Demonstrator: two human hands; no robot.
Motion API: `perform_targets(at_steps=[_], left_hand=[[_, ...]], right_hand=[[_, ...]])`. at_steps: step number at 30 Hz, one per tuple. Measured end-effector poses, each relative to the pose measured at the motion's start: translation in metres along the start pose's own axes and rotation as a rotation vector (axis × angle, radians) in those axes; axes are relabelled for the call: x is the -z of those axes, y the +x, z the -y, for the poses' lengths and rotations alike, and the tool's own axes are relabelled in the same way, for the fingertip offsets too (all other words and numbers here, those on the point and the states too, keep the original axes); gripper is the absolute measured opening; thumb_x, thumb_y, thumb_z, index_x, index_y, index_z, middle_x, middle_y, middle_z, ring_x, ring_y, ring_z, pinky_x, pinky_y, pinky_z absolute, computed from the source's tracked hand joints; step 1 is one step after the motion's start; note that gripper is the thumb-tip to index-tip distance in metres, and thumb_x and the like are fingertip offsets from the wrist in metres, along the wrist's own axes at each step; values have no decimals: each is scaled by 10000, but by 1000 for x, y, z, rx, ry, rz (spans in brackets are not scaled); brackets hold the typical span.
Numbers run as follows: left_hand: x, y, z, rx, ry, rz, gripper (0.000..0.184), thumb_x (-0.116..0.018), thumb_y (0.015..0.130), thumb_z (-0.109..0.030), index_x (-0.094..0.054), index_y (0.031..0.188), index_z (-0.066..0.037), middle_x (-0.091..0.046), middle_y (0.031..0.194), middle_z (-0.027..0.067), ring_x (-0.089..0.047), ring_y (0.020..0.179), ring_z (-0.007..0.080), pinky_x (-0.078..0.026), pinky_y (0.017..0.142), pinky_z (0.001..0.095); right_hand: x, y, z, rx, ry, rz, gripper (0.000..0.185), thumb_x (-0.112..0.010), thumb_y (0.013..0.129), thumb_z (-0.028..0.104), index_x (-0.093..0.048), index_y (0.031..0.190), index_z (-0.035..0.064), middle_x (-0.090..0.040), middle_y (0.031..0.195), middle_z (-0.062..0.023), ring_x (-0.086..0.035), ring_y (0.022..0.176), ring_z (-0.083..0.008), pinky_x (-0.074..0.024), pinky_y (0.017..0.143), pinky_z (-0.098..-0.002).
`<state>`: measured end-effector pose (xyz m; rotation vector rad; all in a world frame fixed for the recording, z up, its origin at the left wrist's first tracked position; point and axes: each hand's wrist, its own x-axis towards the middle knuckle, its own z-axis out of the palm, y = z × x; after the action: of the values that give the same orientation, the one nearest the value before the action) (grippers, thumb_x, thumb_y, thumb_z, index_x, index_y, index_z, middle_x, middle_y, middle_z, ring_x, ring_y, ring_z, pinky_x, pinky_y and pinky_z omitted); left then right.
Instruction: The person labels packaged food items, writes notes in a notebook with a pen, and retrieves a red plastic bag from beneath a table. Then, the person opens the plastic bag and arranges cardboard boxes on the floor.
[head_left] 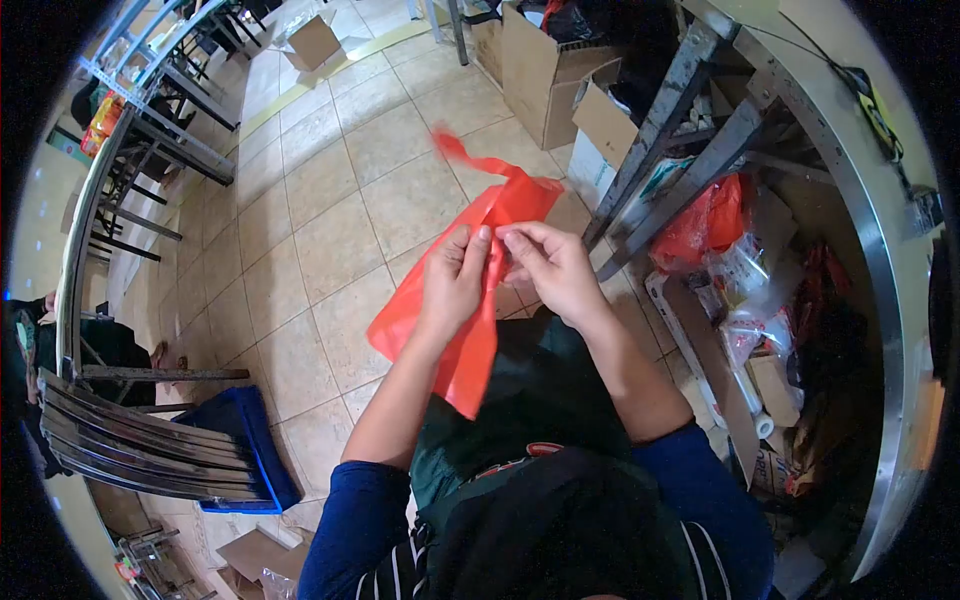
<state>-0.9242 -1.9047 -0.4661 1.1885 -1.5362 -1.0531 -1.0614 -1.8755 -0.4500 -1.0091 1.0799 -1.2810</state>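
A red plastic bag (425,300) hangs in front of my body, gathered at its middle between both hands. My left hand (455,272) pinches the gathered part with thumb and fingers from the left. From the right, my right hand (548,262) closes on the same plastic, its thumb and fingertips close to the left thumb. A loose strip of the bag sticks out beyond the hands and is blurred at its tip. The lower part fans out below my wrists. Whether anything is inside the bag cannot be made out.
A metal-edged table (850,190) stands on my right, with cardboard, plastic wrap and another red bag (705,225) under it. Cardboard boxes (540,90) stand ahead. To my left are a blue crate (262,450), a slatted rack (150,445) and a person in dark clothes (110,345).
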Motion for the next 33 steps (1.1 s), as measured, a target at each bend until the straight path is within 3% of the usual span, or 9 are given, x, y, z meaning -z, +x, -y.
perform_targets(at_steps=[1,3,6,9,17,24,30,33], left_hand=[[-1,-1,4,43,-119,74,271,-519,885,-186,-501,659,-40,-429,542,-52,-377,522,24,-319,456,212],[-1,-7,-5,110,-265,161,209,-538,873,-164,-546,706,-39,-479,532,-36,-420,491,21,-344,440,195],[0,-9,-10,160,-248,86,176,-589,839,-146,-562,705,-34,-519,532,-15,-447,444,27,-355,408,183],[-3,-8,-6,194,-274,1,167,-635,801,-131,-562,696,-23,-531,535,-4,-454,413,35,-364,386,179],[-10,-7,-4,225,-332,16,170,-645,790,-120,-565,690,-8,-540,547,5,-470,434,42,-395,399,183],[-17,-11,0,176,-126,161,146,-588,832,-123,-587,762,5,-547,586,5,-483,468,54,-429,436,201],[-17,-13,0,149,-105,238,214,-529,874,-151,-562,738,10,-543,586,22,-506,513,68,-419,478,224],[-13,-13,-2,130,-90,306,253,-487,898,-186,-547,749,10,-541,607,29,-514,551,80,-427,519,233]], right_hand=[[2,6,-9,96,13,-13,220,-540,866,150,-581,967,-42,-621,835,-56,-570,736,-86,-476,647,-216],[7,3,-5,92,-40,-6,210,-542,863,137,-581,965,-43,-622,842,-59,-567,741,-83,-474,658,-218],[10,2,-11,114,-49,17,172,-578,832,102,-587,941,-31,-619,851,-65,-577,741,-98,-478,653,-225],[5,-4,-12,271,-227,-37,168,-622,793,94,-590,917,-14,-606,837,-77,-595,733,-124,-483,632,-233],[8,0,-9,433,-409,-129,167,-650,756,108,-619,873,-7,-593,819,-92,-591,661,-132,-463,560,-247],[21,19,-16,180,-297,-28,151,-635,758,116,-643,833,-15,-610,771,-79,-568,628,-110,-439,544,-230],[28,19,-13,157,-269,54,143,-625,774,112,-639,829,-20,-616,768,-70,-553,670,-89,-435,611,-234],[28,17,-5,10,-142,103,136,-604,796,100,-633,841,-24,-619,783,-56,-551,708,-81,-440,644,-230]])
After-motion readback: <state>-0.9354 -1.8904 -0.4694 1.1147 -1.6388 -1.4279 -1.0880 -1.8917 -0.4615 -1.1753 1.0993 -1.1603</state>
